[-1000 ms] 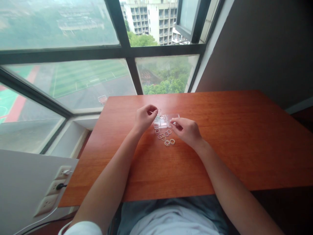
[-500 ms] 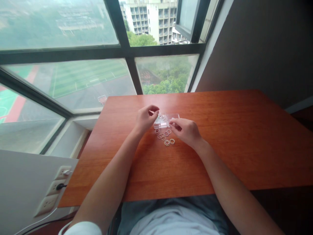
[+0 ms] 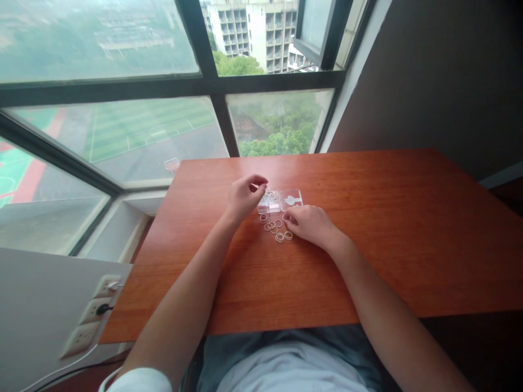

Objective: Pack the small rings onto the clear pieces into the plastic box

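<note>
A small clear plastic box [image 3: 274,207] lies open on the table, its transparent lid [image 3: 297,195] folded out to the right. Small items inside are too tiny to make out. At the box's back left corner is my left hand [image 3: 245,197], its thumb and index fingertips nearly meeting; whatever they pinch does not show. Several thin pale rings [image 3: 280,238] are scattered in front of the box, some overlapping. My right hand [image 3: 308,222] rests low just before the lid, its fingertips closed on a pale ring [image 3: 284,217] that they partly cover.
The reddish-brown wooden table [image 3: 392,234] reaches far to the right. Behind it stand dark-framed windows [image 3: 278,83]. Wall sockets [image 3: 92,310] with plugs and cords are at the lower left, beside the table's edge.
My right hand has come down from the lid toward me, onto a ring at the right of the scatter. The lid shows more fully. My left hand has stayed in place.
</note>
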A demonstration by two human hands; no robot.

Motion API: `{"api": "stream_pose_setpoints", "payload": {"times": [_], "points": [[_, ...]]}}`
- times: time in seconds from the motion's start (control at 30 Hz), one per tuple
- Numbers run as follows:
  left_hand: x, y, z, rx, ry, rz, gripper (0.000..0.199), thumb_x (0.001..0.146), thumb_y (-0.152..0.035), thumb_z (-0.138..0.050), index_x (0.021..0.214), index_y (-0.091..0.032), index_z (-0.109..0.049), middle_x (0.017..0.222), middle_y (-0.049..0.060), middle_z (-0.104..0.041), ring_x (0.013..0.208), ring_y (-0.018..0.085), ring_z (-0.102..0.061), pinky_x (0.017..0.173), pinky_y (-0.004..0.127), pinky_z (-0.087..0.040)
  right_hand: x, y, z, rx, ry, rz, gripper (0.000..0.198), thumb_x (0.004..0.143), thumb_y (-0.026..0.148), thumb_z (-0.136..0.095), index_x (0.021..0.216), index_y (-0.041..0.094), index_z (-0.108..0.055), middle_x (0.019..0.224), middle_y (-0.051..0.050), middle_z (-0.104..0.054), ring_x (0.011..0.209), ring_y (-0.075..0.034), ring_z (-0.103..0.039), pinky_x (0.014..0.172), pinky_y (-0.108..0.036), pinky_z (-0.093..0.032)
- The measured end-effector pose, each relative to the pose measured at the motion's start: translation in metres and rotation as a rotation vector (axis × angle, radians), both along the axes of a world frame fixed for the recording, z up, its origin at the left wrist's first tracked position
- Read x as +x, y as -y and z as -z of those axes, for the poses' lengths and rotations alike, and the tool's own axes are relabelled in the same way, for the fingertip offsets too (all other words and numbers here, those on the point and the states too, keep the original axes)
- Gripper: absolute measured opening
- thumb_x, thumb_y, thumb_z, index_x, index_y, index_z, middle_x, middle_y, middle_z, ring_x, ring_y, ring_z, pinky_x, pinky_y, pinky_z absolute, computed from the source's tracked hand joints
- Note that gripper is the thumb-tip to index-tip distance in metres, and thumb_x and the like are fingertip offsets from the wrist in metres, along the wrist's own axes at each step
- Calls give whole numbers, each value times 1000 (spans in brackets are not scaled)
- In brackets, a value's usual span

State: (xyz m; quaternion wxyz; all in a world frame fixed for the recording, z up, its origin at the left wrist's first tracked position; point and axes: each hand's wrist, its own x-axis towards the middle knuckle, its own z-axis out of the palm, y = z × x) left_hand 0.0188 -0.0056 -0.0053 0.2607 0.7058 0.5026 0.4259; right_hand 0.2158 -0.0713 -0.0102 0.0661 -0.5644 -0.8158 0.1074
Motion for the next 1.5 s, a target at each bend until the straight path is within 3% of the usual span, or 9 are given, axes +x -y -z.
{"api": "stream_pose_setpoints", "payload": {"times": [0.2,0.57,0.83,1.03,1.5], "points": [[1,0,0,-5,8,31,15,79,-25,-62,87,-16,-72,80,4,-72,62,12,-60,56,22,-45,-2,0,-1,12,38,9,19,87,31,-52,87,24,-70,87,-4,-74,75,-19,-65,56,-27,-29],[2,1,0,9,13,46,14,78,-23,-62,85,-16,-72,79,4,-72,63,11,-60,55,21,-45,3,-2,-1,59,-128,59,13,84,30,-57,86,26,-69,78,2,-72,71,-16,-63,59,-26,-31],[2,1,-2,4,12,58,14,78,-22,-62,85,-16,-72,79,4,-72,62,11,-60,55,21,-45,3,-1,-2,3,-35,61,19,90,33,-52,100,27,-67,91,-2,-74,78,-18,-65,60,-26,-34],[2,0,0,7,9,67,14,78,-23,-62,85,-15,-72,79,4,-72,62,11,-60,55,21,-45,2,0,-3,-32,9,65,15,89,30,-53,90,26,-67,87,-2,-73,75,-18,-64,60,-26,-33],[2,1,0,2,15,69,14,79,-22,-61,85,-15,-72,79,4,-72,63,11,-60,56,22,-46,6,-1,-3,-34,35,87,17,90,34,-52,95,26,-66,92,-3,-73,82,-19,-66,62,-27,-35]]}}
